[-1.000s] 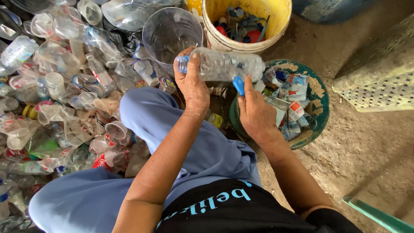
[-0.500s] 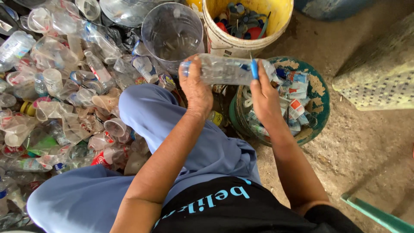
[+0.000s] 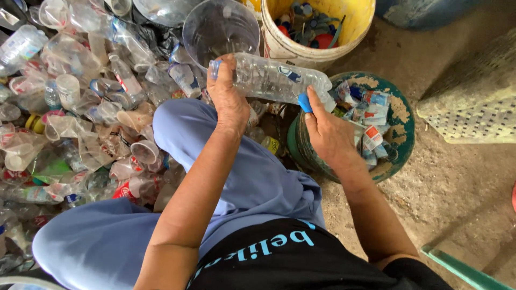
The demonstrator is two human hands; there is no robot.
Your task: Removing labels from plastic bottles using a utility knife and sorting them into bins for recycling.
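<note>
On the far left lies a heap of crushed clear plastic bottles and cups [image 3: 80, 107] on the floor beside the person's blue-trousered knee [image 3: 188, 134]. The left hand [image 3: 228, 99] is closed around the neck end of a clear, ribbed plastic bottle [image 3: 269, 78], held level above the knee. A second ago the bottle sat lower and nearer the green tub; it now lies a little higher, across the mouth of a clear plastic bucket [image 3: 220, 27]. The right hand [image 3: 328, 134] has shifted to the bottle's base end, fingers pinched on a small blue tool [image 3: 305, 102] pressed against the bottle, so the label-stripping looks under way. Behind stands a yellow bucket of coloured caps [image 3: 317, 21]; rightmost, a green round tub of torn labels [image 3: 400, 115].
</note>
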